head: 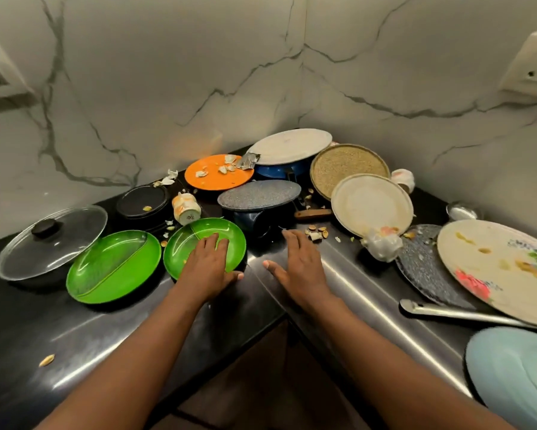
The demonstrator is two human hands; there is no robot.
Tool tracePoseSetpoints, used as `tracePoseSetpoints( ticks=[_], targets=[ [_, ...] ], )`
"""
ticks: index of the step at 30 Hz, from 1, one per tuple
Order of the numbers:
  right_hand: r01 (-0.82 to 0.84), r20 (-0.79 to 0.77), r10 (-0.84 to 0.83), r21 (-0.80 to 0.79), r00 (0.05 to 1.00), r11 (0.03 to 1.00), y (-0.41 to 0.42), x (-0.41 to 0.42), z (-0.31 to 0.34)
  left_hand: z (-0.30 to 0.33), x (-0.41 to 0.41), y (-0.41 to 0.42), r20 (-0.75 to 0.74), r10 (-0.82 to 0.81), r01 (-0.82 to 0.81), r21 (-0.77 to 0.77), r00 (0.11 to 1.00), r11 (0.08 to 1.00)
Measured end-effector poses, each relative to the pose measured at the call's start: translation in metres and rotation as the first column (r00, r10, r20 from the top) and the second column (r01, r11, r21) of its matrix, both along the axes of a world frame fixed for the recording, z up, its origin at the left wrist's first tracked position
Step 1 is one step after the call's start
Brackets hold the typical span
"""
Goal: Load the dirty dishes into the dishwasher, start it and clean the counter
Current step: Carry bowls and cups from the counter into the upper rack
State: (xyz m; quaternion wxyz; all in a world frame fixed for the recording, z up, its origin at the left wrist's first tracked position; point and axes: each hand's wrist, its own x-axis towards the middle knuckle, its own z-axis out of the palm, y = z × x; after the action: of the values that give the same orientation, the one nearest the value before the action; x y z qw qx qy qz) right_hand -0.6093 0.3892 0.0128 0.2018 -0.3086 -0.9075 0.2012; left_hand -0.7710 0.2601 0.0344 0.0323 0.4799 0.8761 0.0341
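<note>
Dirty dishes crowd a dark corner counter. My left hand lies over the near rim of a green divided plate, fingers inside it and thumb at its edge. My right hand hovers flat and open above the bare counter, just in front of a dark blue mug that has a speckled grey plate on top. A second green divided plate sits to the left. An orange plate with scraps lies further back.
At left are a glass lid on a pan, a black plate stack and a tipped cup. At right lie cream plates, a floral plate, a light blue plate, a metal handle and food scraps.
</note>
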Motion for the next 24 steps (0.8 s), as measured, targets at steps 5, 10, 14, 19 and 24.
tracePoseSetpoints(
  ticks=[5, 10, 14, 19, 24],
  targets=[
    [-0.046, 0.078, 0.047, -0.018, 0.996, 0.999, 0.031, -0.054, 0.0, -0.005, -0.021, 0.02, 0.028, 0.089, -0.088, -0.048, 0.996, 0.995],
    [0.091, 0.032, -0.085, -0.308, 0.996, 0.947, 0.046, -0.096, -0.002, -0.011, -0.034, 0.018, 0.131, 0.125, -0.09, -0.247, 0.983, 0.965],
    [0.094, -0.081, -0.145, -0.452, 0.986, 0.887, 0.045, -0.11, -0.002, -0.009, -0.038, 0.022, 0.123, 0.096, -0.059, -0.272, 0.988, 0.96],
    [0.19, -0.003, -0.212, -0.428, 0.977, 0.884, 0.043, -0.102, 0.0, -0.008, -0.037, 0.023, 0.095, 0.078, -0.047, -0.291, 0.992, 0.955],
    [0.229, 0.151, -0.188, -0.332, 0.971, 0.915, 0.04, -0.072, 0.013, -0.007, -0.036, 0.023, 0.036, 0.044, -0.03, -0.328, 0.998, 0.944]
  ],
)
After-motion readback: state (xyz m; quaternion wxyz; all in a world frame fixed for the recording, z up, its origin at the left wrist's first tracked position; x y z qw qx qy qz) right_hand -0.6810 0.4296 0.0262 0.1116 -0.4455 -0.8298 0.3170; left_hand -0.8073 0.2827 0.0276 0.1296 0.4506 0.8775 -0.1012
